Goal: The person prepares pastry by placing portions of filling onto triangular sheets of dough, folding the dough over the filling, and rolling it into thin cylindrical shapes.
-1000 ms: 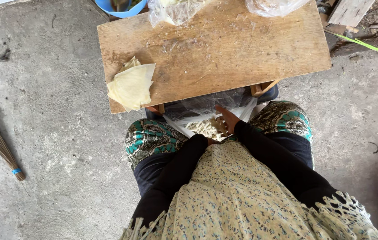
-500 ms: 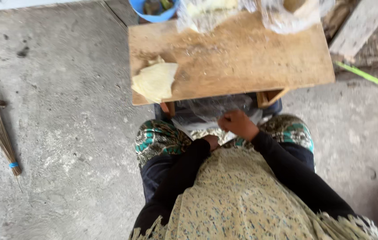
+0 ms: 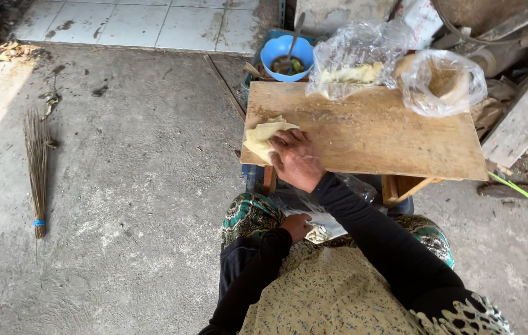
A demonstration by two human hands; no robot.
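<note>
A low wooden board table stands in front of my knees. A small stack of pale yellow thin wrapper sheets lies at its near left corner. My right hand reaches across to the stack, its fingers curled on the top sheet's edge. My left hand stays in my lap, closed on a clear plastic bag that holds pale, small pieces of food.
Two clear plastic bags with pale contents sit at the board's far edge. A blue bowl with a spoon stands behind it. A stick broom lies on the concrete floor at left, and wooden planks at right.
My right hand has left my lap and gone up to the wrapper sheets on the board's left end. My left hand stays at the bag. The view has tilted up.
</note>
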